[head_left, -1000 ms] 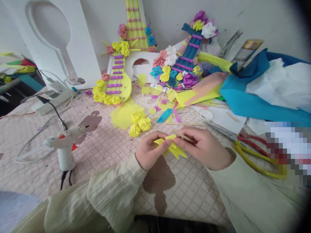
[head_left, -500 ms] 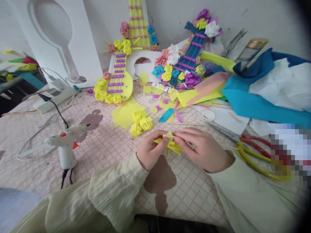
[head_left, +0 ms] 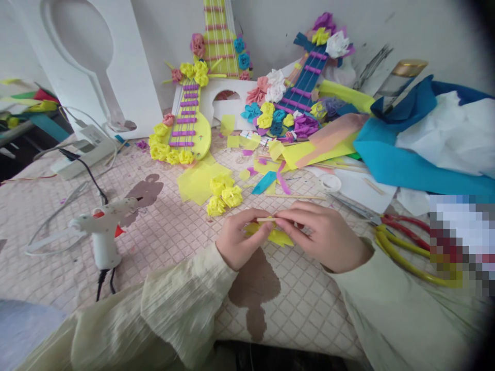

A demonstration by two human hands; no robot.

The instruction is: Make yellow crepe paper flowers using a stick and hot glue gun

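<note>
Over a diamond-patterned tablecloth (head_left: 185, 232), my left hand (head_left: 242, 239) pinches a piece of yellow paper (head_left: 276, 238) between thumb and fingers as my right hand (head_left: 323, 234) grips a thin, pale stick (head_left: 266, 219) at the paper's upper edge. A cluster of yellow paper flowers (head_left: 231, 196) sits just beyond my fingertips, with a white glue gun (head_left: 103, 232) to my left and a flower-trimmed yellow guitar model (head_left: 201, 135) farther back.
</note>
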